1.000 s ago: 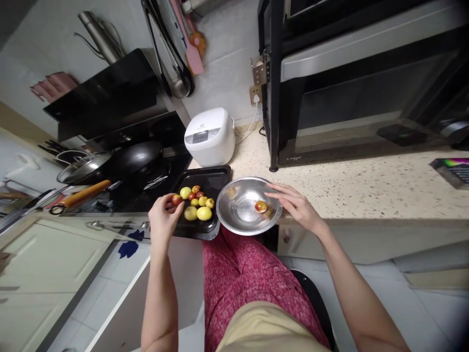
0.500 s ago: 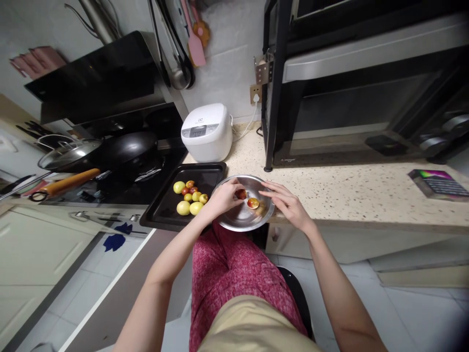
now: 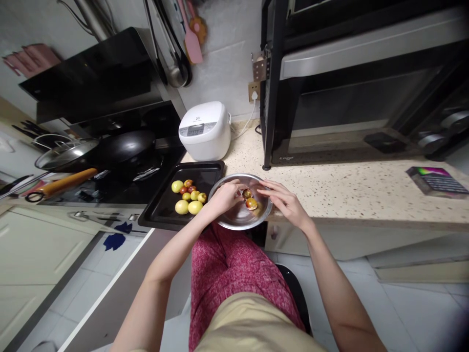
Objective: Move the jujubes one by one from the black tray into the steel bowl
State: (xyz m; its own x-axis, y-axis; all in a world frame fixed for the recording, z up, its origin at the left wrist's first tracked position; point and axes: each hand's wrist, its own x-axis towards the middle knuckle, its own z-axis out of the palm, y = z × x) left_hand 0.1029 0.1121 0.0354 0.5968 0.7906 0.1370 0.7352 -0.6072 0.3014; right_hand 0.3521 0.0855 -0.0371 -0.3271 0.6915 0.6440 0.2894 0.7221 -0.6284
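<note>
A round stainless steel bowl (image 3: 238, 222) stands at the counter's front edge, overlapping the edge from above. Inside it lie two small brown-and-yellow jujubes, the upper jujube (image 3: 247, 193) and the lower jujube (image 3: 251, 204). My left hand (image 3: 227, 198) reaches over the bowl's left side; its thumb and forefinger are apart, their tips right beside the upper jujube. My right hand (image 3: 287, 201) rests at the right rim with fingers stretched out and holds nothing. Left of the bowl, a black baking tray (image 3: 161, 212) carries several jujubes (image 3: 194, 195) and larger yellow-green fruits (image 3: 181, 207).
Behind the tray stands a white rice cooker (image 3: 204, 131). A wok (image 3: 128, 146) and a lidded pan (image 3: 71, 154) with a wooden handle sit on the stove at left. A large black oven (image 3: 340, 112) occupies the right, and a flat box (image 3: 436, 182) lies on the counter (image 3: 348, 195).
The upper jujube has shifted right in the bowl, out from between my left fingers, and turned to a greener-brown side. My right hand stays at the rim. The view has moved slightly.
</note>
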